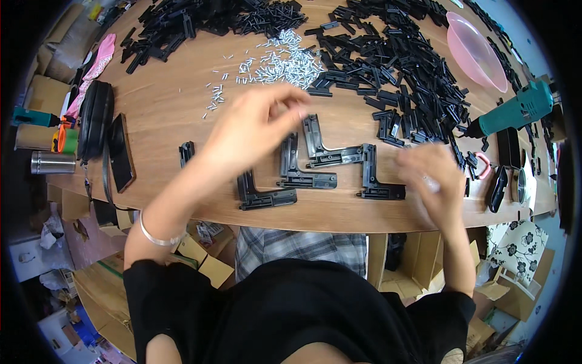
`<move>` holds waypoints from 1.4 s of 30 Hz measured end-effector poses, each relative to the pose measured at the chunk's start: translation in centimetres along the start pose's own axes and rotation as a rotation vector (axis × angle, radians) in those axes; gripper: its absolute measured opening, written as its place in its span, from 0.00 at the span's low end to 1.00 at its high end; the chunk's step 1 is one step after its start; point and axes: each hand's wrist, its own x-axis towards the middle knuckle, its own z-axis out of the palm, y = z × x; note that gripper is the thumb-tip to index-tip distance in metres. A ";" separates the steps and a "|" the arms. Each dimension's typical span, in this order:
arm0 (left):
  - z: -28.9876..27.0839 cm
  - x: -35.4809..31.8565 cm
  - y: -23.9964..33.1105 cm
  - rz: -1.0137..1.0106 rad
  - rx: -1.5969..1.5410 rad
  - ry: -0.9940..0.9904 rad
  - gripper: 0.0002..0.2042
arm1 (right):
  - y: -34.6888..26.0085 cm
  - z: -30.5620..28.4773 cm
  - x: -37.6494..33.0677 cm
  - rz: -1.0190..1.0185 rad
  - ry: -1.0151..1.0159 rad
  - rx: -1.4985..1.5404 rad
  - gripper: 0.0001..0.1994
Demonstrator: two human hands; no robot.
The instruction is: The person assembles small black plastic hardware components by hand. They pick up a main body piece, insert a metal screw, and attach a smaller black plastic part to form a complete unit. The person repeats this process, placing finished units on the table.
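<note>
Several L-shaped black plastic parts lie in a staggered row at the table's near side, among them a left one (267,199), a middle one (310,179), a far one (332,156) and a right one (383,190). My left hand (257,124) is over the row, its forearm hiding part of the left pieces. Its thumb and fingers curl together near the far part's upper end; whatever they hold is too small to tell. My right hand (433,173), blurred by motion, is just right of the right part. Its fingers are smeared, so its grip is unclear.
Loose silver screws (285,64) lie beyond my left hand. A large heap of black plastic pieces (388,54) fills the far right. A pink bowl (476,51) and a teal power drill (515,112) are at right; a phone (122,151) and black case (96,118) at left.
</note>
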 end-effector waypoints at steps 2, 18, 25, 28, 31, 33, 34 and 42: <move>-1.0 2.2 -0.8 0.085 0.290 0.075 0.12 | 0.7 0.6 3.7 -0.028 0.075 -0.126 0.09; 3.0 9.8 -3.8 0.654 0.553 0.264 0.12 | 4.2 4.9 12.3 0.077 -0.263 -0.133 0.11; 1.9 9.1 -3.3 0.721 0.663 0.381 0.08 | 3.5 3.7 11.4 -0.017 -0.147 -0.054 0.25; 1.5 5.7 1.3 0.291 0.451 0.287 0.23 | 3.2 1.0 9.2 0.070 -0.234 0.105 0.23; 1.5 1.8 1.7 0.256 0.134 0.186 0.08 | 3.4 -0.4 6.2 0.187 -0.156 0.314 0.10; 2.6 -1.4 2.7 0.155 -0.386 0.060 0.12 | 2.5 -0.6 3.9 0.302 -0.097 0.576 0.10; 3.0 -3.0 3.0 0.068 -0.512 -0.008 0.16 | 2.0 -0.6 2.6 0.277 -0.083 0.575 0.10; 8.4 -8.6 2.1 0.088 -0.520 -0.248 0.19 | -1.8 0.7 -3.2 0.094 0.015 0.181 0.11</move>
